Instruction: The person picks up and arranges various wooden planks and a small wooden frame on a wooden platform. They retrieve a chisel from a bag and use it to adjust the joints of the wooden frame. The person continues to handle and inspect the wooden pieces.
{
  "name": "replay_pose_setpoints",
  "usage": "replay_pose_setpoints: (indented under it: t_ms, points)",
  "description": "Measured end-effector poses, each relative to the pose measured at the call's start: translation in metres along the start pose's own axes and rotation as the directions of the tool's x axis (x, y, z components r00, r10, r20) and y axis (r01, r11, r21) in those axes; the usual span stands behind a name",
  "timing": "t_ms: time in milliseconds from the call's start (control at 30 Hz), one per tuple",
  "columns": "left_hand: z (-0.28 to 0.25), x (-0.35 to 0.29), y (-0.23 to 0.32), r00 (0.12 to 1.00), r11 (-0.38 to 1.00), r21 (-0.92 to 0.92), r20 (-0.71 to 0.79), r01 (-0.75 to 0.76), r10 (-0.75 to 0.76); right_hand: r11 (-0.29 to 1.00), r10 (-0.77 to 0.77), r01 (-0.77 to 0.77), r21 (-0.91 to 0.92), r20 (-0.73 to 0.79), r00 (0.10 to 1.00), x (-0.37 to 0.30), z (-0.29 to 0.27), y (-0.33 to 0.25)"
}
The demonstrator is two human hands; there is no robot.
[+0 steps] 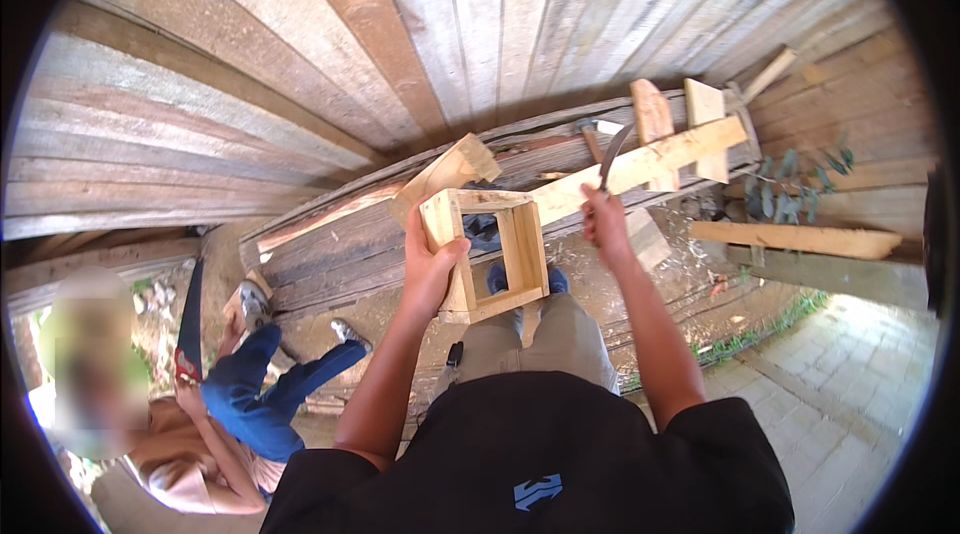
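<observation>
- Your left hand (435, 269) is gripping the wooden frame (523, 246) by its left side, the thumb pressing the near face; the other fingers are partly hiding, so you cannot tell how far they are wrapping round.
- The frame is lying to the right of those left fingers, its hollow facing up toward you and its slightly longer axis seemingly running away from your body.
- Your right hand (603, 219) is curling narrowly round a dark curved tool (612, 162), whose far end is pointing up and away from the fingers; blur is hiding its exact kind.
- From the right fingers, the frame is sitting to the left, near but apart; your left hand is the nearer one, already touching it.
- Beyond the right fingers, a long plank (645, 164) is slanting away to the right.
- Just beyond the left fingers, a short board (440, 176) is resting on the bench (330, 264).
</observation>
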State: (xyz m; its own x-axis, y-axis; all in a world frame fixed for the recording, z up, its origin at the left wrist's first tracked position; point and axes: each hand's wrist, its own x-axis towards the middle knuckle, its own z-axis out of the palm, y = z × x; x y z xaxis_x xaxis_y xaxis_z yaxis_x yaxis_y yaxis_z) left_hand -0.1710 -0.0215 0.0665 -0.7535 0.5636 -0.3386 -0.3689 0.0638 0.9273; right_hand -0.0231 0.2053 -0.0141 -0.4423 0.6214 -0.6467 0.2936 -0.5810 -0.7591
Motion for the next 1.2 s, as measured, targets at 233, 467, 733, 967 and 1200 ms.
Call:
replay_pose_setpoints:
  t_ms: [233,467,733,967,1200]
  points:
    - [0.048,-0.001,0.038,0.917,0.981,0.176,0.398,-0.077,0.0,0.961,-0.222,0.22,0.171,-0.003,0.975,-0.095,0.005,0.014]
    - [0.066,-0.015,0.07,0.696,0.997,-0.012,0.716,0.079,-0.047,0.95,-0.253,0.275,0.148,-0.153,0.955,-0.147,-0.009,-0.004]
    - [0.09,-0.025,0.02,0.735,0.896,-0.429,0.571,-0.112,0.365,0.987,-0.125,0.114,0.116,0.093,0.988,-0.184,-0.031,-0.034]
    - [0.114,-0.041,0.013,0.689,0.733,-0.676,0.493,-0.08,0.53,0.987,-0.083,0.117,-0.106,0.282,0.956,-0.17,-0.061,-0.059]
    - [0.115,-0.052,0.009,0.777,0.69,-0.712,0.358,-0.132,0.518,0.7,-0.226,0.383,-0.603,0.322,0.919,-0.193,-0.136,-0.104]
